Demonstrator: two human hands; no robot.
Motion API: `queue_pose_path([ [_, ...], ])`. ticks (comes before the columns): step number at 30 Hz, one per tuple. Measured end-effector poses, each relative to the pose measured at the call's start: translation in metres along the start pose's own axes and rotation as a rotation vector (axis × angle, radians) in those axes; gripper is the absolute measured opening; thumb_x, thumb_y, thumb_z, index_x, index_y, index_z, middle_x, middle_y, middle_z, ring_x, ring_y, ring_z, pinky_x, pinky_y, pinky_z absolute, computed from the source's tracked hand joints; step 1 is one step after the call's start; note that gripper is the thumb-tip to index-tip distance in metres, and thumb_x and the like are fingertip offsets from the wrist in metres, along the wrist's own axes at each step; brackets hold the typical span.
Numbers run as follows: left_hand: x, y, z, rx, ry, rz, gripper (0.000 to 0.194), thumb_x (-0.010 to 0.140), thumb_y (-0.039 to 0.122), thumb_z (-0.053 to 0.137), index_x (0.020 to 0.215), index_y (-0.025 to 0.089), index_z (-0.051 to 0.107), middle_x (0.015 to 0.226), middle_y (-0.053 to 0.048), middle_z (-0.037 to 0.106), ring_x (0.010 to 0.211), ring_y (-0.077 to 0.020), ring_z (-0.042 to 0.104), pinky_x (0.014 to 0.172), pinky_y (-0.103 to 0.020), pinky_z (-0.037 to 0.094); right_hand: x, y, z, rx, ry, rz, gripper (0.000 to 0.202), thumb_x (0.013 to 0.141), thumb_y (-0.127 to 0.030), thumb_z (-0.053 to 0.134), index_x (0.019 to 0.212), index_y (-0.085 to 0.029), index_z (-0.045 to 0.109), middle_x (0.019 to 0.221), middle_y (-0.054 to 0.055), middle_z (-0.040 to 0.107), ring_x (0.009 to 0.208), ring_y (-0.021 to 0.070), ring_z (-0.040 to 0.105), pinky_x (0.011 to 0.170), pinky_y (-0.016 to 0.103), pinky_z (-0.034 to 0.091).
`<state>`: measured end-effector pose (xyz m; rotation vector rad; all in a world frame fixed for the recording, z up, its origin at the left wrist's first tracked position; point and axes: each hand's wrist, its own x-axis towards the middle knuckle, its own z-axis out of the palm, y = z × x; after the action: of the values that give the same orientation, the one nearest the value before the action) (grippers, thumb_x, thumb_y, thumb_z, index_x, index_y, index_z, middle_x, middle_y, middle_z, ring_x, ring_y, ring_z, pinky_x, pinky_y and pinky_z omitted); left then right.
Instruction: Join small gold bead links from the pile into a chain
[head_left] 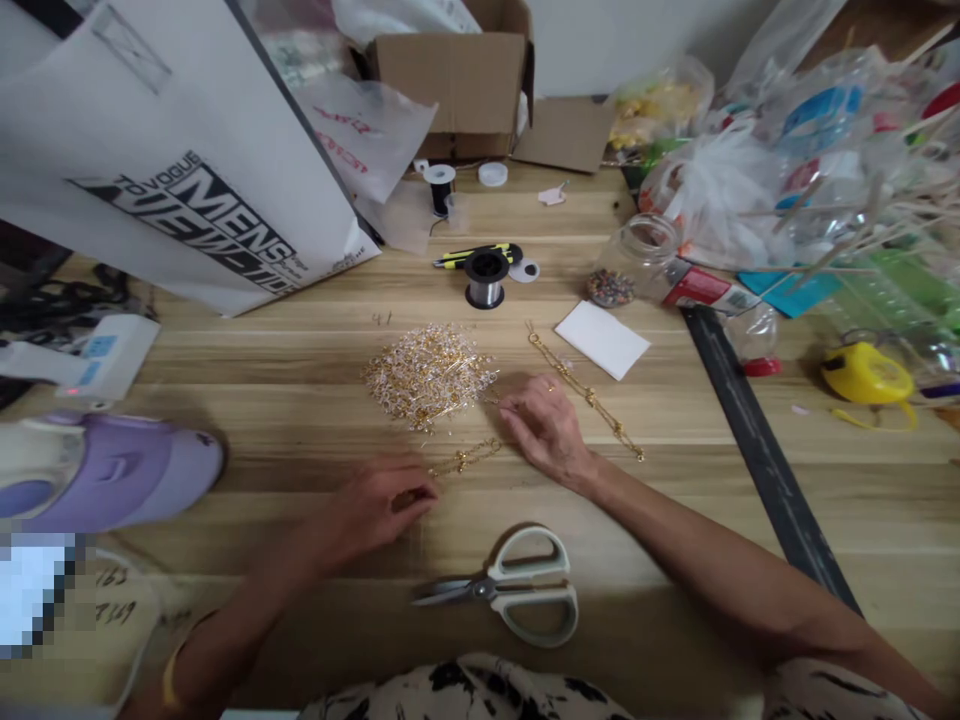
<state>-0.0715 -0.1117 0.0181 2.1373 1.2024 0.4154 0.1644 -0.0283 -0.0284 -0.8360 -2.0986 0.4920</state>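
Note:
On the wooden table, a loose pile of small gold and white pieces (427, 375) lies in front of my hands. My left hand (390, 495) is below the pile, its fingers curled with the tips together at the end of a short gold chain (465, 458). To the right, my right hand (546, 425) rests beside the pile with its fingers bent together; what they pinch is too small to make out. A longer gold chain (589, 395) runs diagonally just past my right hand. White-handled scissors (499, 590) lie nearer my body, blades pointing left.
Behind the pile stand a wire spool (485, 280) and a yellow-black cutter (476, 256). A white pad (602, 340), a jar of beads (630, 260) and a tape measure (866, 373) are right. A purple bottle (142, 470) lies left, near a large white bag (180, 150).

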Motion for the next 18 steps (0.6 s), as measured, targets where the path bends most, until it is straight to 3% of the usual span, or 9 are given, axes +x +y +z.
queue_pose_path([
  [3, -0.021, -0.009, 0.010, 0.055, 0.117, -0.019, 0.012, 0.085, 0.019, 0.053, 0.078, 0.017, 0.062, 0.075, -0.002, 0.063, 0.073, -0.0132, 0.056, 0.067, -0.023, 0.043, 0.000, -0.001, 0.000, 0.000, 0.006, -0.002, 0.004, 0.085, -0.019, 0.051, 0.084, -0.019, 0.055, 0.075, 0.003, 0.058, 0.075, 0.0176, 0.051, 0.079, 0.037, 0.039],
  [7, -0.028, -0.013, 0.019, 0.186, 0.221, 0.021, 0.012, 0.085, 0.020, 0.053, 0.078, 0.018, 0.063, 0.076, -0.003, 0.063, 0.077, -0.0151, 0.057, 0.073, -0.027, 0.045, 0.001, -0.001, 0.001, -0.012, 0.004, -0.008, 0.004, 0.085, -0.018, 0.051, 0.083, -0.019, 0.055, 0.074, 0.003, 0.057, 0.074, 0.0174, 0.051, 0.079, 0.037, 0.039],
  [14, -0.023, -0.007, 0.021, 0.355, 0.269, 0.053, 0.013, 0.086, 0.019, 0.050, 0.081, 0.017, 0.062, 0.076, -0.002, 0.063, 0.076, -0.0153, 0.055, 0.074, -0.029, 0.045, 0.001, -0.001, 0.000, -0.025, -0.007, -0.010, 0.005, 0.085, -0.019, 0.050, 0.083, -0.019, 0.055, 0.073, 0.003, 0.057, 0.074, 0.0175, 0.050, 0.079, 0.038, 0.039],
  [18, -0.021, -0.007, 0.021, 0.385, 0.227, 0.070, 0.014, 0.087, 0.017, 0.048, 0.083, 0.017, 0.062, 0.079, -0.003, 0.063, 0.078, -0.0158, 0.054, 0.074, -0.029, 0.044, 0.000, 0.000, 0.001, -0.019, -0.013, -0.002, 0.006, 0.085, -0.020, 0.050, 0.084, -0.019, 0.055, 0.074, 0.004, 0.057, 0.074, 0.0177, 0.050, 0.078, 0.037, 0.039],
])
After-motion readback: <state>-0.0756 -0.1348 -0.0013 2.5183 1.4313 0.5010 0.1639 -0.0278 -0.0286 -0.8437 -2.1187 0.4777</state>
